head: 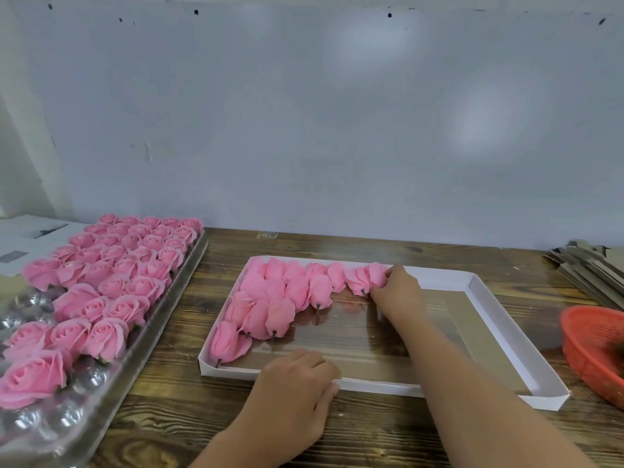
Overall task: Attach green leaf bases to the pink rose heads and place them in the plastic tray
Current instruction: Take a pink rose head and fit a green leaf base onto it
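Pinching a pink rose head [376,276] at the far edge of the white tray [499,327], the right hand [396,293] curls its fingers around it. The left hand [297,383] grips the tray's near rim on the wooden table [189,420]. More roses [101,282] fill a clear plastic tray [67,423] to the left.

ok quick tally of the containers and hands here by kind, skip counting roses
clear plastic tray: 1
white tray: 1
red basket: 1
hands: 2, left hand gripping the white tray's near rim, right hand pinching a pink rose
total: 5
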`<state>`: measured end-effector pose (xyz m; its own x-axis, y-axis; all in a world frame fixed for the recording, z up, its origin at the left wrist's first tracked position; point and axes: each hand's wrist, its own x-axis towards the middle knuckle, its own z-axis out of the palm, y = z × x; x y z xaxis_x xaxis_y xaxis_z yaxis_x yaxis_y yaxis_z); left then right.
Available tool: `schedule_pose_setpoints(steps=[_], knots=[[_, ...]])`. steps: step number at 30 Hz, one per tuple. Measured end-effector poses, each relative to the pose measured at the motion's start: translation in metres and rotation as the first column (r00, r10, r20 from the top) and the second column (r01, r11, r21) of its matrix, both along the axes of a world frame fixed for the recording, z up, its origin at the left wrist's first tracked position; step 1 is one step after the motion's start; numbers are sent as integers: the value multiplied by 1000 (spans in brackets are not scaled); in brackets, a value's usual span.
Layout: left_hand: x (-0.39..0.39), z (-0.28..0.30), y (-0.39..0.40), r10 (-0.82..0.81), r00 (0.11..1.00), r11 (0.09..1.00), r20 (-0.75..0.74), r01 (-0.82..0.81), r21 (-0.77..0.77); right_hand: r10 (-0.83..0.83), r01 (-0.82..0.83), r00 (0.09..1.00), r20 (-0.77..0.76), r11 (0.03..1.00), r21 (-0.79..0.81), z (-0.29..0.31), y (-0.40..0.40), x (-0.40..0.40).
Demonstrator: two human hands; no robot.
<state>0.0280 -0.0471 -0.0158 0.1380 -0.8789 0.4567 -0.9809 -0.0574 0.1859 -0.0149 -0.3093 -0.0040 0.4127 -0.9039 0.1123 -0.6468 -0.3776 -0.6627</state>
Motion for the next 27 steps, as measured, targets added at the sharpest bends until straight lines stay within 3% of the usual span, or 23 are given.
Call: schedule_pose_setpoints(steps=[6, 11, 15, 18, 22, 24, 27], knots=[[0, 2, 0, -3, 1000, 1000, 11, 3, 7, -45, 39, 989, 142, 998, 40, 3, -4, -3], [-4, 6, 0, -5, 997, 1000, -72, 4, -7, -122, 90, 945, 304, 989, 116, 15, -9, -18], [-6, 8, 1, 41, 977, 999, -211, -46, -16, -58, -160, 818, 573, 933, 322, 26, 7, -45], [-5, 11, 0, 106, 938, 992, -330, -123, -31, 7, -439, 696, 718, 795, 418, 37, 36, -66], [-8, 25, -9, 140, 758, 983, -637, -186, -6, -53, -701, 536, 843, 528, 479, 43, 72, -85], [-12, 35, -19, 99, 623, 992, -776, -127, 25, -20, -759, 507, 862, 462, 458, 44, 85, -90], [-19, 46, -31, -47, 426, 999, -903, 8, -49, 57, -819, 468, 882, 404, 408, 44, 100, -92]])
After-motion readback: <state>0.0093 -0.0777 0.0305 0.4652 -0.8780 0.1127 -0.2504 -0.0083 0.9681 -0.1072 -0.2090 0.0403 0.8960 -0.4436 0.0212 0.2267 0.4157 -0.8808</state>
